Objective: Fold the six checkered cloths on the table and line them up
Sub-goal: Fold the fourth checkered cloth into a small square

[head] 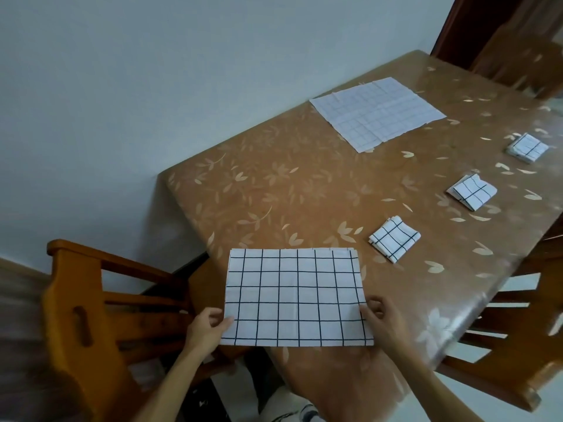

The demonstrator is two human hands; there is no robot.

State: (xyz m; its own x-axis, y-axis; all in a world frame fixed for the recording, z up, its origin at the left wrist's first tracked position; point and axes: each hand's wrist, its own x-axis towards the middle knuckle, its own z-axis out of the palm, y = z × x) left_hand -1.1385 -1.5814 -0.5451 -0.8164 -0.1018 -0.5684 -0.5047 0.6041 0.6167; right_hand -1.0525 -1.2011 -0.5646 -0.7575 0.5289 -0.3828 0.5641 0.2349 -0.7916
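Observation:
A white cloth with a dark grid (pixel 294 296), folded once into a wide rectangle, lies at the near end of the table. My left hand (pixel 207 325) pinches its left edge and my right hand (pixel 380 318) pinches its right edge. Three small folded checkered squares sit in a diagonal row on the right: the nearest folded cloth (pixel 394 238), the middle folded cloth (pixel 471 191) and the far folded cloth (pixel 527 146). A stack of unfolded cloths (pixel 376 112) lies flat at the far side.
The table (pixel 289 190) wears a brown leaf-patterned cover and stands against a pale wall. A wooden chair (pixel 100 303) is at its near left corner, another wooden chair (pixel 505 339) at the right side, and a third chair (pixel 518 59) at the far end.

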